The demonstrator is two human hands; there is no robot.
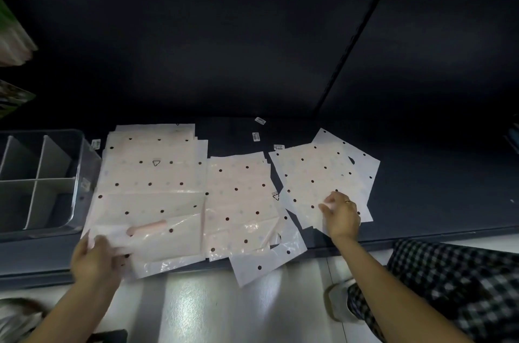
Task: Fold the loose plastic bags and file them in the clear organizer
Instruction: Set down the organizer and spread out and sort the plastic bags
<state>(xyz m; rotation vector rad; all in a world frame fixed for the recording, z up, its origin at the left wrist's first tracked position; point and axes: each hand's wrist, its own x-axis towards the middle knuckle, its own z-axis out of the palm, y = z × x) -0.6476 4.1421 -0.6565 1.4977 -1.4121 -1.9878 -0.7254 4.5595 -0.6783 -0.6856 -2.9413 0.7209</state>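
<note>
Plastic bags with dark dots lie in three piles on a dark shelf (421, 188). The head camera looks down on them and on both hands.

The left hand (94, 259) holds the near corner of the left pile (151, 188), with its fingers curled round the thin plastic. This pile is the biggest one. The right hand (341, 214) rests on the near edge of the right pile (317, 174). Its fingers are bent and seem to pinch the top bag there. The middle pile (241, 202) sits between the two hands, and nobody touches it. The hands are well apart.

The clear organizer (81, 157) stands just past the left hand, touching the left pile. Its white dividers (36, 202) make little rooms inside. No folded bag shows in any of them. So the job looks like it has only begun. All the bags still lie flat and loose. Every one must be folded and put in the box.

Small white labels (256, 136) lie on the shelf beyond the hands. Behind the shelf is a dark wall (224, 33), and the room is dim. Below the hands is a pale, shiny floor (213, 309). Near the right arm is a checked trouser leg (455, 286) and a light shoe (338, 300).
</note>
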